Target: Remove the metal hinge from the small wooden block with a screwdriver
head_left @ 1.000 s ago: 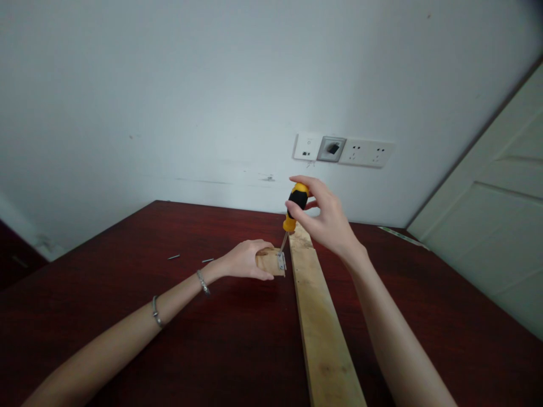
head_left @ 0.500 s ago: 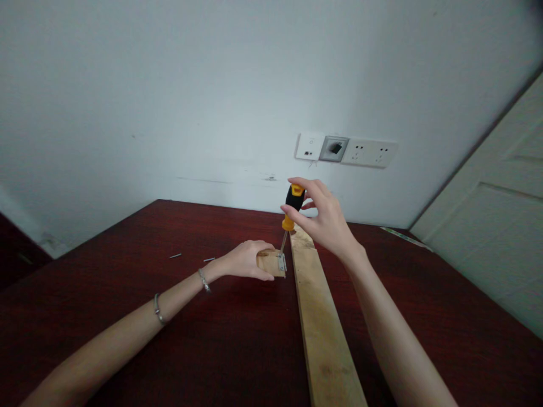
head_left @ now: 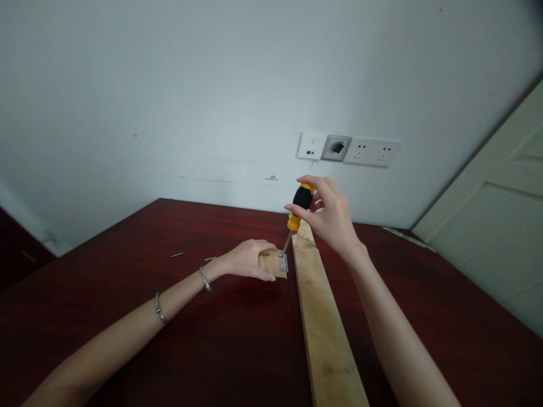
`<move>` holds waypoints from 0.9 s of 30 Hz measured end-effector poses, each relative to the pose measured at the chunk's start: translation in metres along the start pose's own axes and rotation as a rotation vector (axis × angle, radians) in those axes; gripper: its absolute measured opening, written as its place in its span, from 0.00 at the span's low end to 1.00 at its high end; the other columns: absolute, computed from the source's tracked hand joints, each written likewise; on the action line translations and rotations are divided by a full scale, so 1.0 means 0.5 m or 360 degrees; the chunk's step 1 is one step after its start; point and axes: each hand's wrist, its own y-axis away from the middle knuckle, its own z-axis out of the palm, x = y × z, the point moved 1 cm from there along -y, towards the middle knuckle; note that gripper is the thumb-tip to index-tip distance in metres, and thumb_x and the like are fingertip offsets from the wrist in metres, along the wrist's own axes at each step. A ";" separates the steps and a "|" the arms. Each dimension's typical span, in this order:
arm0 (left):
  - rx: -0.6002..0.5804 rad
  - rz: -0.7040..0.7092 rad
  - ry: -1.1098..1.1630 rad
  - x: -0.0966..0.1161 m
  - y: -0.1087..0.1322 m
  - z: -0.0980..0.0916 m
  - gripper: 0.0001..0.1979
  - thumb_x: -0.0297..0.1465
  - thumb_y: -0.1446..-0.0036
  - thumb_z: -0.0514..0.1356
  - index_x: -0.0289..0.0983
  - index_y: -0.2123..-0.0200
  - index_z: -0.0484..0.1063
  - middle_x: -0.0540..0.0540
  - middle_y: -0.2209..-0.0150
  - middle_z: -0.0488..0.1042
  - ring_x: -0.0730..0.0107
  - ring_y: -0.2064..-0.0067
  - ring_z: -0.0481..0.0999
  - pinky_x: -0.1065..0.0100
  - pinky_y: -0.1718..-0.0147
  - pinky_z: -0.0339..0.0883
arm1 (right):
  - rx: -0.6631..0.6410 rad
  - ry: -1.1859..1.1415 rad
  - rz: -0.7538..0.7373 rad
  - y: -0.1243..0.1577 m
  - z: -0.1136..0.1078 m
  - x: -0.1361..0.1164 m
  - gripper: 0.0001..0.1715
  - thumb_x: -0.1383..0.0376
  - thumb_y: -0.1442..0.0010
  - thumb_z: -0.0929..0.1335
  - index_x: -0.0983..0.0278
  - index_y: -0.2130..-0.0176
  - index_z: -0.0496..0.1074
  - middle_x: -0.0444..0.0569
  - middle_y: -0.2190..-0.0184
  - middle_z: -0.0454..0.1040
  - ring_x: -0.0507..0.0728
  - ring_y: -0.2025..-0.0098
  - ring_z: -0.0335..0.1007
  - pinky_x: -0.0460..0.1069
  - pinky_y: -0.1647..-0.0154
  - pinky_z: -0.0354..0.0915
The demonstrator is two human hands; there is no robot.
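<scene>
My left hand (head_left: 250, 260) grips a small wooden block (head_left: 269, 264) from its left side, thumb at the near edge and fingers at the far edge. A metal hinge (head_left: 283, 263) lies along the block's right end. In my right hand (head_left: 333, 212) is a screwdriver (head_left: 302, 198) with a black and yellow handle, pinched between thumb and fingers. Its shaft slants down to the left, and the tip meets the far part of the hinge. Any screw under the tip is too small to make out.
A long wooden plank (head_left: 324, 316) lies on the dark red table (head_left: 203, 350), just right of the block. Two screws (head_left: 177, 254) lie beyond my left wrist. Behind the table is a wall with sockets (head_left: 371, 152); a pale door (head_left: 500, 198) stands at the right.
The screwdriver's handle has tipped further to the right with my right hand, and its tip stays at the hinge. My left hand keeps its hold on the block.
</scene>
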 end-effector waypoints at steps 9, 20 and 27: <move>0.0015 -0.0038 0.0038 -0.001 0.000 -0.004 0.31 0.44 0.57 0.70 0.35 0.51 0.70 0.43 0.55 0.75 0.59 0.57 0.75 0.64 0.58 0.66 | -0.0106 -0.0125 -0.0035 0.000 -0.005 -0.005 0.27 0.65 0.44 0.68 0.58 0.44 0.64 0.49 0.53 0.72 0.55 0.61 0.69 0.51 0.64 0.69; -0.0007 -0.0037 0.0030 -0.003 0.000 0.005 0.31 0.45 0.57 0.69 0.36 0.51 0.71 0.43 0.57 0.75 0.59 0.58 0.75 0.63 0.58 0.66 | -0.0183 -0.0007 -0.0072 0.000 -0.006 -0.014 0.30 0.64 0.44 0.67 0.58 0.42 0.61 0.51 0.53 0.71 0.58 0.58 0.69 0.52 0.65 0.69; -0.0016 -0.0023 0.0064 -0.002 0.000 0.006 0.31 0.47 0.57 0.69 0.37 0.52 0.71 0.45 0.57 0.75 0.60 0.59 0.75 0.65 0.59 0.66 | -0.0053 0.0035 -0.0054 -0.002 0.001 -0.003 0.26 0.60 0.42 0.68 0.60 0.44 0.66 0.52 0.57 0.71 0.54 0.67 0.66 0.52 0.65 0.69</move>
